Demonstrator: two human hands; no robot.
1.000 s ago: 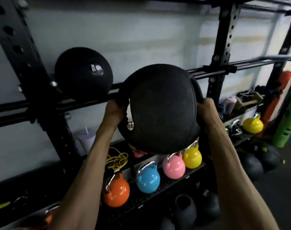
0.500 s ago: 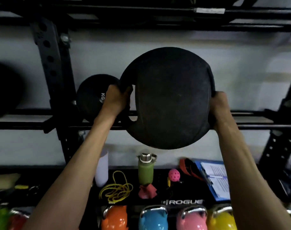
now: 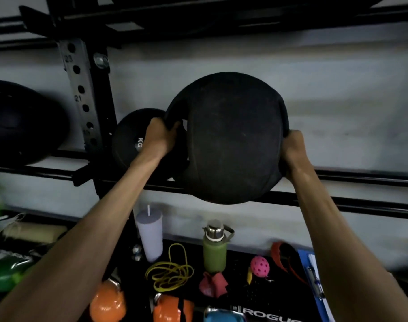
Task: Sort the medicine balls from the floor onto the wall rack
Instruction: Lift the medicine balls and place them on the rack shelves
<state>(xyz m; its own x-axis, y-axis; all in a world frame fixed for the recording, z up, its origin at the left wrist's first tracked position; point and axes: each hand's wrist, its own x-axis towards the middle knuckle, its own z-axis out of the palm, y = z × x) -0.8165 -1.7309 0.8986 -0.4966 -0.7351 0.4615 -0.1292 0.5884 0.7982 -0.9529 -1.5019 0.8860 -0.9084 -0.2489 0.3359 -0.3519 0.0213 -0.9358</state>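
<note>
I hold a large black medicine ball with side handles (image 3: 230, 140) up against the wall rack. My left hand (image 3: 161, 138) grips its left handle and my right hand (image 3: 293, 152) grips its right side. The ball's underside is level with the rack's two horizontal rails (image 3: 351, 198); whether it rests on them I cannot tell. A smaller black ball marked KG (image 3: 130, 140) sits on the rails just left of it, partly behind my left hand. Another big black ball (image 3: 19, 122) sits further left, beyond the black upright post (image 3: 84, 96).
On the shelf below stand a grey tumbler with a straw (image 3: 150, 233), a green bottle (image 3: 215, 248), a yellow band (image 3: 169, 270), a pink holed ball (image 3: 260, 266), a blue clipboard (image 3: 314, 287), and orange (image 3: 107, 305), green (image 3: 5, 270) and blue kettlebells.
The ball has gone from chest height up to the rail level and settled lower against the rails beside the KG ball. My view has turned to face the wall squarely.
</note>
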